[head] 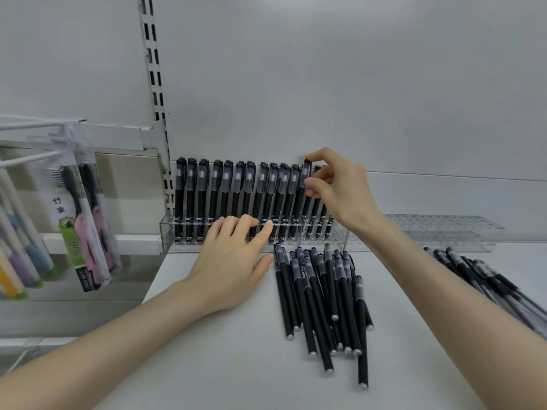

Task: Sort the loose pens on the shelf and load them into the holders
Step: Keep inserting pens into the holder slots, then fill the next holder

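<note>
our right hand (334, 184) pinched a black capped pen (305, 176) standing in the clear acrylic holder (165, 229) at the far side; our left hand (231, 261), fingers straight, touched its front. loose black pens (322, 291) lay nearer.

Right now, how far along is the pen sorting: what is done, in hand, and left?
Done: the holder is nearly filled with upright pens. In hand: the right hand pinches a pen at the row's right end; the left hand rests on the holder's front. Left: one pile before the holder, a second pile at the right, and a second holder that looks empty.
</note>
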`<state>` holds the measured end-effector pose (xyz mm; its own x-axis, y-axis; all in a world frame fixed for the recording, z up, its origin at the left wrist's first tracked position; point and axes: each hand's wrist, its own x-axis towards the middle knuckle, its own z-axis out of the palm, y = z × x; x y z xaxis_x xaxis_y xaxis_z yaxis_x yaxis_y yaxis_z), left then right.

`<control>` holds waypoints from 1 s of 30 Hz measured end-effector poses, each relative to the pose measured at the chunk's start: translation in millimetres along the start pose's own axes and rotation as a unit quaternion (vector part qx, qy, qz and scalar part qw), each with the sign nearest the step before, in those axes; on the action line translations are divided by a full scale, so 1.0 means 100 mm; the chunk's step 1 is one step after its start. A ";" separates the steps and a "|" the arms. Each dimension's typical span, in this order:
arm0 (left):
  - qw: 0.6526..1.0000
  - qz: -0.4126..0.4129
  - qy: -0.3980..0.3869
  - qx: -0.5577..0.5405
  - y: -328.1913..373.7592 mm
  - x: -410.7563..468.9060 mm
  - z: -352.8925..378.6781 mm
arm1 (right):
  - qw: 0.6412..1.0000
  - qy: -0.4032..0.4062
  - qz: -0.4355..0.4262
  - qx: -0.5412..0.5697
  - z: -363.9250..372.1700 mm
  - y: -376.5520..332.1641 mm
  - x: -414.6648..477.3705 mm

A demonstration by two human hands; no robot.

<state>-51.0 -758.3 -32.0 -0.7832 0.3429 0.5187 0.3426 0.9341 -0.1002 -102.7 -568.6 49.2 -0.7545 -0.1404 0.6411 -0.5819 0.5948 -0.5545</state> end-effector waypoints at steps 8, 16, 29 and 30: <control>1.000 -0.006 -0.017 0.003 0.00 0.01 -0.05 | 0.999 0.018 0.002 -0.048 0.09 0.04 -0.14; 0.997 -0.051 -0.007 -0.064 0.26 -0.04 -0.22 | 0.996 -0.016 0.009 -0.086 -0.10 0.03 -0.41; 0.920 -0.270 -0.111 -0.260 1.05 -0.19 -0.40 | 0.958 -0.263 -0.003 -0.110 -0.23 0.26 -1.02; 0.911 -0.284 -0.108 -0.280 1.04 -0.19 -0.43 | 0.958 -0.267 -0.004 -0.107 -0.22 0.27 -1.03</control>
<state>21.5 -671.7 -16.0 -0.9795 -0.1122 0.1673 0.0141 0.7903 0.6126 -33.9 -521.1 -20.4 -0.8309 -0.4966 0.2507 -0.5562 0.7326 -0.3923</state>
